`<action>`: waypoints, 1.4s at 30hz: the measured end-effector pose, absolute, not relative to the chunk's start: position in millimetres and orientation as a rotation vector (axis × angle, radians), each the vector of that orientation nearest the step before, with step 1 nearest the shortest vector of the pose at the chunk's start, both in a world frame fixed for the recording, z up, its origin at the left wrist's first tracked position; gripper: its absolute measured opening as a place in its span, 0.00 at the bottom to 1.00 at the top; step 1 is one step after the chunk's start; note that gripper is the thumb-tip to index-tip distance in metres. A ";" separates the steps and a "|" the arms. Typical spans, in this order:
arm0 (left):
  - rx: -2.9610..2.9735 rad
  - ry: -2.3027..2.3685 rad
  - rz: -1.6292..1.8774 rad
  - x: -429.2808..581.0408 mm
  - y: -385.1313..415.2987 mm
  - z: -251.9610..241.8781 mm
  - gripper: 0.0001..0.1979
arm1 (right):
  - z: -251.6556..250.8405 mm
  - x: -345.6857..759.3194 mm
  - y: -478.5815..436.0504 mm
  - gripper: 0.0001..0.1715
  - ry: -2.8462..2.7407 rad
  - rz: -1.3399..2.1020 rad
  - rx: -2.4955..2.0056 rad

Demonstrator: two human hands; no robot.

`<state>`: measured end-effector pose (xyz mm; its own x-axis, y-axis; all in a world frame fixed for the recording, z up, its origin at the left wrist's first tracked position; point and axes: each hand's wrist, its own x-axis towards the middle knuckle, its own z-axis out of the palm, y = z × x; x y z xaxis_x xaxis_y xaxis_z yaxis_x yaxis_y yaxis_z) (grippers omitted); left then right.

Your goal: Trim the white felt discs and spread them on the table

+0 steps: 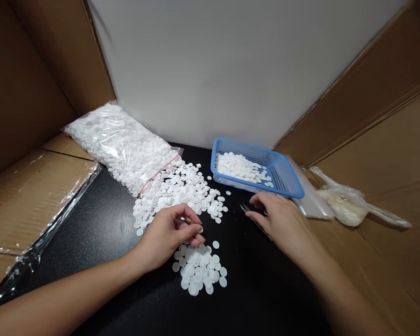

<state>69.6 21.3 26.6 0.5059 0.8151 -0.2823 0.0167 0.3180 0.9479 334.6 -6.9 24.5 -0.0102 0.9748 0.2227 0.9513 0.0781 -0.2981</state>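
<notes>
My left hand (177, 228) is closed in a pinch, with a small white disc (200, 229) at the thumb tip. It is just above a small pile of white discs (201, 270) on the black table. A larger spread of discs (182, 189) lies behind it, at the mouth of a clear plastic bag (119, 140) full of the same discs. My right hand (278, 217) has its thumb and index finger apart, over a slim pointed metal tool (257, 223), perhaps snips or tweezers. The hand partly hides that tool, and whether they touch is unclear.
A blue basket (289, 172) holding white discs stands behind my right hand. Beside it lie flat clear plastic bags (311, 200) and a knotted plastic bag (346, 205) with pale contents. Cardboard (378, 140) borders both sides, and a white wall (224, 70) rises behind.
</notes>
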 end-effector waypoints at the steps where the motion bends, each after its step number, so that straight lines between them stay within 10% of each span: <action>1: 1.093 0.901 0.634 69.4 21.0 26.1 0.13 | 18.9 343.5 -5.3 0.08 -2.036 0.035 -1.968; 22: 0.555 0.861 0.607 65.9 13.1 31.9 0.15 | 35.7 270.0 -39.7 0.24 -2.000 0.488 -1.374; 42: 0.684 0.792 0.470 66.0 8.0 31.6 0.16 | 25.1 261.3 -46.6 0.21 -2.152 0.233 -1.311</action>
